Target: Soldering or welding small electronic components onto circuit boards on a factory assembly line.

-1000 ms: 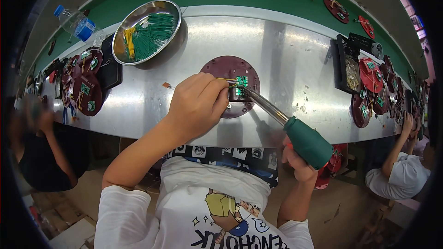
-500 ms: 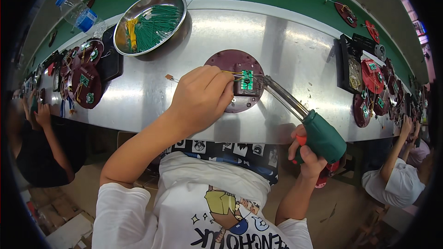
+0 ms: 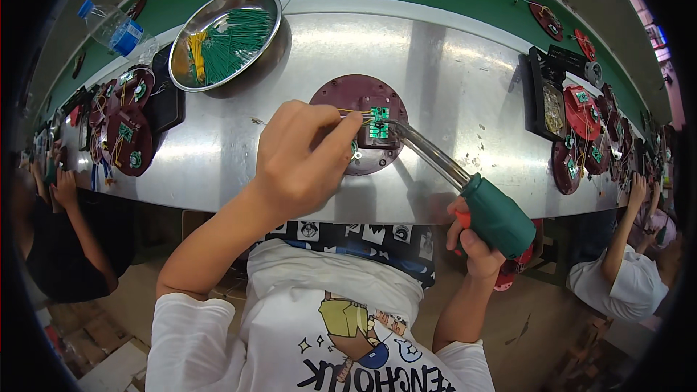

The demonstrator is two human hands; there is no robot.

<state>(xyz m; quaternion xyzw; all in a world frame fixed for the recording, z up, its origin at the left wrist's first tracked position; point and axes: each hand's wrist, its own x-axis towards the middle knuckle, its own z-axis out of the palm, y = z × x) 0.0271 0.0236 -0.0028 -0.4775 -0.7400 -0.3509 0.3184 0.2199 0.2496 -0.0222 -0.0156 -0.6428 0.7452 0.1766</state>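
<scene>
A round maroon disc (image 3: 328, 92) lies on the metal bench in front of me, with a small green circuit board (image 3: 379, 131) on its raised middle block. My left hand (image 3: 301, 156) reaches over the disc's left side, its thumb and fingertips pinched on thin yellow wires (image 3: 354, 111) that run to the board. In my right hand (image 3: 475, 243) is a green soldering gun (image 3: 499, 216) with a red trigger. Its metal barrel slants up to the left, and the tip meets or hovers at the board's right edge; I cannot tell which.
A steel bowl (image 3: 276, 38) of green and yellow wires stands at the back left beside a plastic bottle (image 3: 116, 29). Wired maroon discs (image 3: 134, 138) pile up at left; red and maroon ones (image 3: 581, 112) lie at right by a black tray (image 3: 541, 112). Other people work on both sides.
The whole view has shifted slightly. My left hand has turned a little and drawn back, uncovering more of the disc's lower left; its pinch stays. The soldering gun's tip remains by the board.
</scene>
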